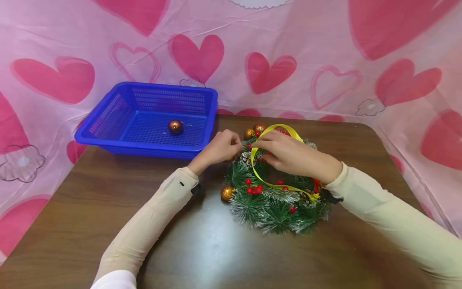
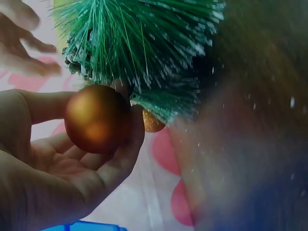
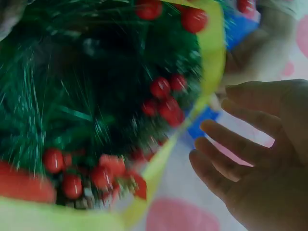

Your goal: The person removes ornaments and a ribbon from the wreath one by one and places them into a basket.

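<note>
Bronze bauble point(image 2: 96, 119) gripped by left hand point(image 1: 221, 146) beside Christmas wreath point(image 1: 261, 208); relaxed right hand point(image 1: 291, 153) held near yellow ribbon point(image 3: 213, 55), contact unclear.

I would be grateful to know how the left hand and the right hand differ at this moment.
The left hand holds a copper-gold bauble; the right hand holds nothing that shows. The left hand's fingers curl round it, while the right hand's are extended beside the yellow ribbon. Both are bare and at the wreath.
</note>
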Action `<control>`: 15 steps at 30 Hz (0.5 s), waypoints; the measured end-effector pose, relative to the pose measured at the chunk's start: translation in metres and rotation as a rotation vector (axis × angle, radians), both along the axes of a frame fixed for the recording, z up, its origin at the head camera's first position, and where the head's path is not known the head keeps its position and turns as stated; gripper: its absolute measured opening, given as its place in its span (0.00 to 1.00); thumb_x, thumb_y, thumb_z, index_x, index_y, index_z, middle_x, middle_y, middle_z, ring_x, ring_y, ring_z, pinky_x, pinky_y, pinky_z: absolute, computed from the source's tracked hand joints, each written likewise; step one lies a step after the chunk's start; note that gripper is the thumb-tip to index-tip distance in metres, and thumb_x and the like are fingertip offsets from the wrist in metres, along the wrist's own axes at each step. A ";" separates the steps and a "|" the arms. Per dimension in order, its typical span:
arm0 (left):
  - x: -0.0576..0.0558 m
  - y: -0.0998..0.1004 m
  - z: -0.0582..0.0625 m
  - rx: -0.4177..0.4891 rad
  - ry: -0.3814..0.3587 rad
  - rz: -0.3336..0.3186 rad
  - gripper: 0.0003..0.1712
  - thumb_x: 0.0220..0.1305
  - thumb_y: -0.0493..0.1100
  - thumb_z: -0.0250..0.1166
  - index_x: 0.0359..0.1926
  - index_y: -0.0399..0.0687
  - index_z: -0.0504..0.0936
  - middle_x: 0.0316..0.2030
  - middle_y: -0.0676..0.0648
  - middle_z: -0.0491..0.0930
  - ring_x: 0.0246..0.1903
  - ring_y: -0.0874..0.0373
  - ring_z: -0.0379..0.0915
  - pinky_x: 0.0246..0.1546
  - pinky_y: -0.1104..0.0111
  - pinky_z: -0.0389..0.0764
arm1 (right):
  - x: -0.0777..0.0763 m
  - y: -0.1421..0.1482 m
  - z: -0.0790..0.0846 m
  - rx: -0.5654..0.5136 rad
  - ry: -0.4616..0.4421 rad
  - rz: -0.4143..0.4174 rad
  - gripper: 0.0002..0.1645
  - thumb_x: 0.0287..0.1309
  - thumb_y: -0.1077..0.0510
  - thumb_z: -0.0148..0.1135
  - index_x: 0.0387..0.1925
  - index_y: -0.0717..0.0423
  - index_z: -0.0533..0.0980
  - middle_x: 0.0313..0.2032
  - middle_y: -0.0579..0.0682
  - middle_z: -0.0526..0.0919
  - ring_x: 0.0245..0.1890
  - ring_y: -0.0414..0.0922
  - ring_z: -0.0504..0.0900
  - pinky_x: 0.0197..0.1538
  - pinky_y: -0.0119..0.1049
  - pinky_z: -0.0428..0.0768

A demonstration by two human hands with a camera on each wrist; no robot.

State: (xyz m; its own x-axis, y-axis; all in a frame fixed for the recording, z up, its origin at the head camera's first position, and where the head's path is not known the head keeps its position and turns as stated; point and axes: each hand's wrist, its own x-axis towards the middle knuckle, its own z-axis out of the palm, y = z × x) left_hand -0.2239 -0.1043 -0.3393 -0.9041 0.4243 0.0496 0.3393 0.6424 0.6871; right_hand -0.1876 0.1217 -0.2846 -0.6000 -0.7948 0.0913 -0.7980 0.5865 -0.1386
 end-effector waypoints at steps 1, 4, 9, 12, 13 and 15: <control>-0.001 0.000 0.000 0.007 -0.010 0.011 0.12 0.64 0.39 0.59 0.26 0.46 0.85 0.21 0.49 0.84 0.21 0.59 0.75 0.25 0.68 0.72 | -0.003 -0.005 -0.004 0.011 -0.012 0.008 0.26 0.60 0.63 0.68 0.60 0.59 0.77 0.56 0.57 0.79 0.59 0.55 0.73 0.60 0.51 0.74; -0.002 0.001 -0.002 0.025 -0.042 0.044 0.11 0.62 0.40 0.60 0.26 0.48 0.85 0.22 0.51 0.84 0.23 0.59 0.75 0.26 0.68 0.72 | -0.008 -0.014 -0.015 0.041 -0.019 0.022 0.26 0.63 0.58 0.66 0.62 0.59 0.76 0.59 0.59 0.77 0.61 0.57 0.71 0.62 0.52 0.72; -0.003 0.003 -0.003 0.068 -0.080 0.064 0.11 0.61 0.39 0.61 0.23 0.48 0.86 0.23 0.52 0.84 0.24 0.58 0.73 0.25 0.68 0.69 | -0.008 -0.018 -0.026 0.063 -0.005 0.003 0.27 0.65 0.54 0.65 0.62 0.61 0.75 0.63 0.62 0.73 0.65 0.59 0.67 0.64 0.55 0.70; -0.004 0.001 -0.004 0.095 -0.088 0.067 0.12 0.61 0.38 0.61 0.22 0.47 0.85 0.23 0.51 0.84 0.22 0.58 0.72 0.23 0.68 0.67 | -0.009 -0.019 -0.027 0.062 -0.022 -0.014 0.28 0.65 0.54 0.64 0.63 0.62 0.74 0.63 0.62 0.73 0.65 0.60 0.66 0.65 0.56 0.68; -0.004 0.001 -0.004 0.101 -0.089 0.070 0.12 0.61 0.38 0.61 0.22 0.47 0.85 0.22 0.51 0.84 0.22 0.58 0.72 0.23 0.68 0.67 | -0.010 -0.020 -0.028 0.061 -0.032 -0.017 0.28 0.66 0.54 0.64 0.63 0.62 0.74 0.63 0.62 0.73 0.65 0.60 0.66 0.65 0.56 0.68; -0.003 -0.001 -0.006 0.117 -0.094 0.075 0.12 0.62 0.37 0.61 0.23 0.46 0.85 0.22 0.50 0.84 0.22 0.57 0.73 0.23 0.68 0.68 | -0.011 -0.022 -0.028 0.059 -0.057 -0.016 0.27 0.67 0.55 0.63 0.64 0.62 0.74 0.63 0.61 0.73 0.65 0.60 0.66 0.65 0.56 0.68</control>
